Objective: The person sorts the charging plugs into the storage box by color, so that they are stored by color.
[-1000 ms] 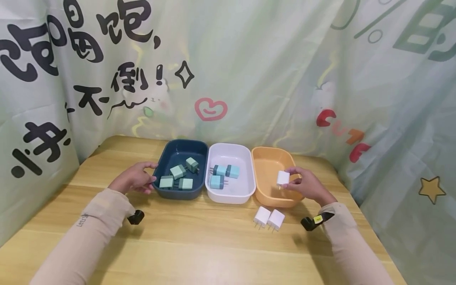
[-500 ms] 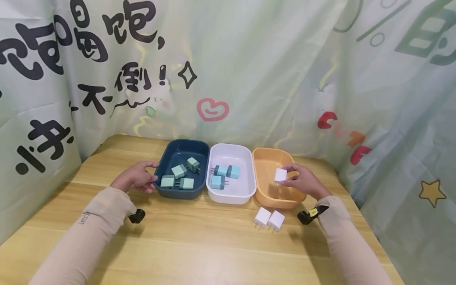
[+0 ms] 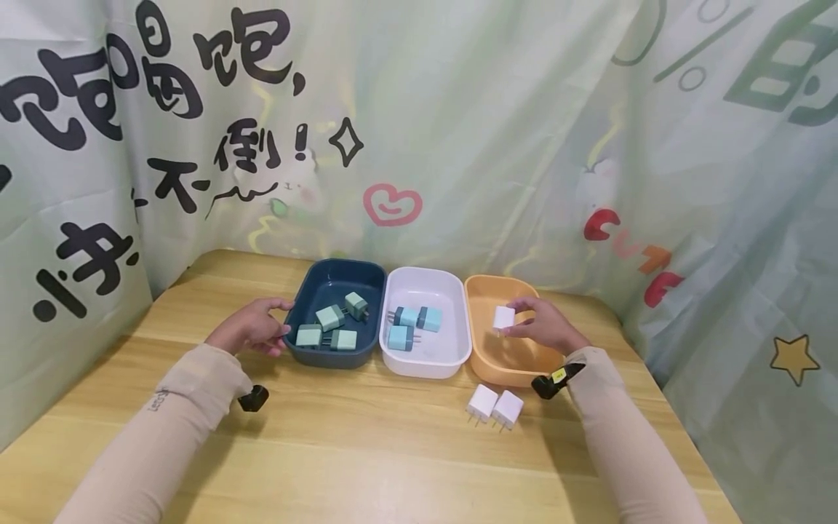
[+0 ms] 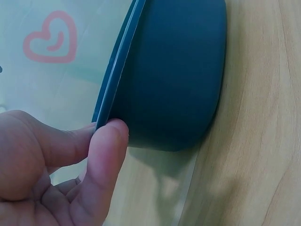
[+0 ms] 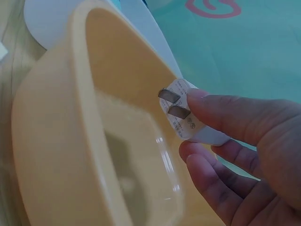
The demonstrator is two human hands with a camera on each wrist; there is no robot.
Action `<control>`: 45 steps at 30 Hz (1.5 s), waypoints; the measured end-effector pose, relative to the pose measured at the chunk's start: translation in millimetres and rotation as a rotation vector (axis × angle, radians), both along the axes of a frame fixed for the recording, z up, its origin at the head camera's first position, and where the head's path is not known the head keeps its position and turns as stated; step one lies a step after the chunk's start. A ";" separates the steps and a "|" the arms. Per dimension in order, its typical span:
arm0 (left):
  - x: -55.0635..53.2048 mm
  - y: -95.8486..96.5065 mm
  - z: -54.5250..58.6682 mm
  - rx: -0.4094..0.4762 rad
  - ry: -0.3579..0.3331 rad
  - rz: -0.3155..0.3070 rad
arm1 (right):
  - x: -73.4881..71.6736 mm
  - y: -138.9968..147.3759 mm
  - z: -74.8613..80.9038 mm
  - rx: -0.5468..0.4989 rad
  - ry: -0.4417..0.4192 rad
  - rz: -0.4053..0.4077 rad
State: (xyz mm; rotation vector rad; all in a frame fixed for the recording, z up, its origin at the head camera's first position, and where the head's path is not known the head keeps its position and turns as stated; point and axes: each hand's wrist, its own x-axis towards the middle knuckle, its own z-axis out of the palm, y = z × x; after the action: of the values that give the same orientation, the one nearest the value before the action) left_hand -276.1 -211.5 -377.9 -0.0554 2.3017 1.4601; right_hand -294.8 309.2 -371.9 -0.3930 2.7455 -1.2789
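My right hand (image 3: 546, 326) pinches a white charger plug (image 3: 503, 319) between thumb and fingers, above the orange bin (image 3: 484, 367). Two metal prongs on the white charger (image 5: 181, 126) point away from the fingers in the right wrist view. At the left, my left hand (image 3: 252, 326) pinches the rim of the dark blue bin (image 3: 335, 358); the left wrist view shows thumb and finger on either side of that rim. Several pale green chargers (image 3: 329, 317) lie in the dark blue bin. The white bin (image 3: 425, 367) between the others holds light blue chargers (image 3: 401, 338).
Two white chargers (image 3: 482, 402) lie close together on the wooden table (image 3: 366, 451), in front of the orange bin, prongs toward the front. A printed curtain (image 3: 458, 145) hangs behind the bins and along both sides.
My right hand has moved left with the white charger, from the right part of the orange bin toward its middle. The left hand stays at the dark blue bin's rim.
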 end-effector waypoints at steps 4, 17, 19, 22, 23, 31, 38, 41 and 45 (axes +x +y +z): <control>1.3 -0.4 -0.3 0.004 0.001 -0.001 | -7.0 -3.1 -3.4 0.039 0.010 -0.007; 1.8 0.8 1.8 -0.008 -0.006 0.010 | -23.4 -7.8 -10.9 0.124 -0.028 -0.036; 1.6 0.9 2.3 -0.016 -0.004 0.011 | -25.2 -7.4 -12.1 0.114 -0.043 -0.040; 1.1 0.9 2.2 -0.020 -0.004 0.016 | -27.4 -6.9 -13.9 0.086 -0.060 -0.044; 0.9 0.7 2.0 -0.020 -0.005 0.018 | -27.9 -6.9 -14.5 0.078 -0.063 -0.043; 1.4 -0.6 -0.4 -0.015 0.001 0.009 | -29.2 -7.6 -17.8 0.068 -0.091 -0.066; 0.8 0.6 -1.2 -0.015 -0.009 0.013 | -28.1 -6.0 -19.2 0.059 -0.055 -0.082; 0.8 0.7 -0.7 -0.025 -0.013 0.014 | -26.6 -5.2 -18.9 0.044 -0.061 -0.089; 1.6 0.2 -1.4 -0.029 -0.007 0.010 | -22.5 -1.7 -20.2 0.004 -0.066 -0.082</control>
State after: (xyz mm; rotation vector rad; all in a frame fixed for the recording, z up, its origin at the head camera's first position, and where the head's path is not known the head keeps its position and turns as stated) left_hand -274.5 -211.3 -379.3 -0.0802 2.3203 1.4287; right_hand -317.3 307.4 -392.1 -0.2351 2.7347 -1.2799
